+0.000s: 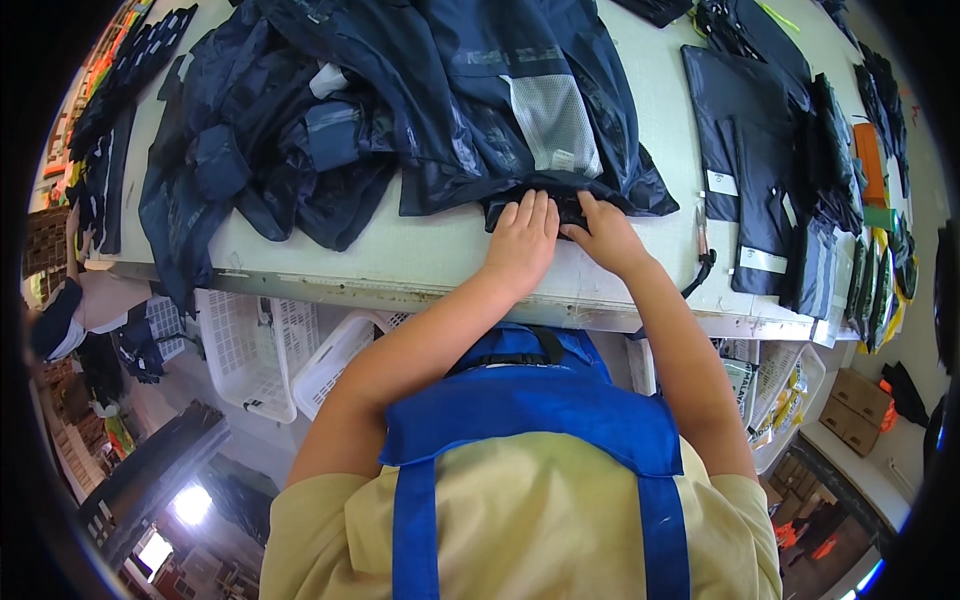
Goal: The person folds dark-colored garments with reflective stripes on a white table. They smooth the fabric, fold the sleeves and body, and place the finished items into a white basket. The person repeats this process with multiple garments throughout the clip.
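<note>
A shiny navy jacket (455,100) lies on the pale worktable (390,235), with a white mesh panel (550,115) showing on it. My left hand (525,235) rests on the dark fabric at the jacket's near edge, fingers stretched forward and close together. Beside it, my right hand (608,238) touches the same edge, its thumb spread from its fingers. A small dark fold of cloth pokes out under the hem by my left fingertips. Part of my right fingers is hidden against the fabric.
Crumpled navy garments (270,160) hang over the table's front edge at left. Folded dark garments (740,150) with white labels lie at right, beside a small slim tool (702,225). White plastic baskets (245,350) stand below. Another person's arm (72,245) shows at far left.
</note>
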Demonstrator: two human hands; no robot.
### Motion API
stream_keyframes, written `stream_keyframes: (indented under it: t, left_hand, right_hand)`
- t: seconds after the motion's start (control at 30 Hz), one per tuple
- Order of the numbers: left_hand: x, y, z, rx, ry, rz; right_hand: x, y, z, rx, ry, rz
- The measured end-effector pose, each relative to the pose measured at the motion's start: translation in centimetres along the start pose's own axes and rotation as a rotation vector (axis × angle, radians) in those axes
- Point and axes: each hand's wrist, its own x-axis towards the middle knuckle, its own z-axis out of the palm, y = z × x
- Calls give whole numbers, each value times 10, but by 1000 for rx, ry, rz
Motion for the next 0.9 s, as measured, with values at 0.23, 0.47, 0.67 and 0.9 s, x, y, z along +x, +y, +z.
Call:
stream_keyframes:
  t: [0.23, 0.47, 0.67, 0.9]
  left_hand:
    - [29, -40, -7, -350, -376, -38]
    - [47, -49, -11, -365, -274, -130]
    - [50, -62, -19, -166, -255, 41]
    - [59, -69, -23, -252, -392, -108]
  right_hand:
    - [-6, -11, -8, -104, 232, -153]
    - [5, 2, -13, -274, 169, -192]
    - [15, -7, -15, -138, 205, 55]
    - [-5, -13, -39, -361, 196, -214]
